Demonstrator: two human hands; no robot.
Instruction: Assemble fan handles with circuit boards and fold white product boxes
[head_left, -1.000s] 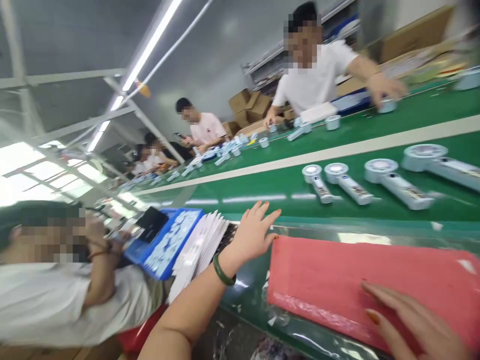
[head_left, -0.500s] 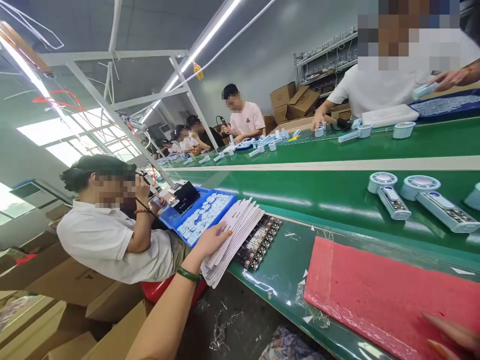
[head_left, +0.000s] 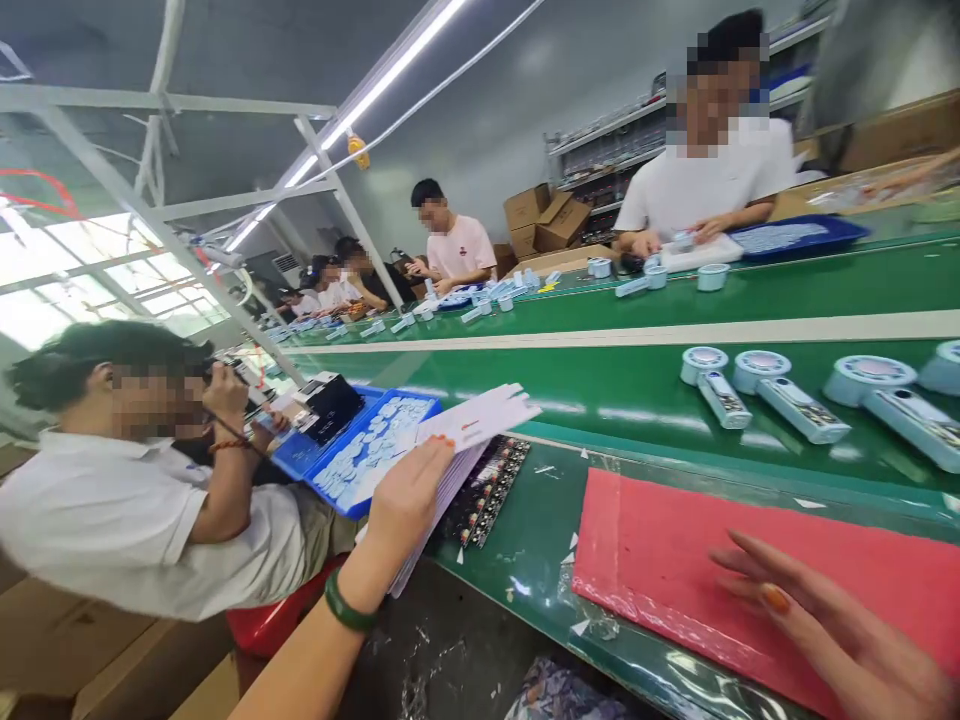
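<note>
My left hand (head_left: 405, 500), with a green bangle on its wrist, grips a white sheet (head_left: 480, 418) and lifts it off a stack of white sheets (head_left: 435, 505) at the bench's left end. My right hand (head_left: 832, 625) lies open, fingers stretched out, on a pink foam mat (head_left: 675, 560) on the green bench in front of me. A tray of small dark parts (head_left: 487, 485) sits beside the stack.
A blue tray (head_left: 360, 450) of pale parts stands left of the stack. Several white handheld devices (head_left: 757, 390) lie on the green conveyor (head_left: 600, 390). A person in white sits close at my left; other people work across the belt. Cardboard boxes (head_left: 540, 215) stand behind.
My left hand went from the mat's edge to the sheet stack and now raises the top sheet. My right hand has come back into view on the pink mat.
</note>
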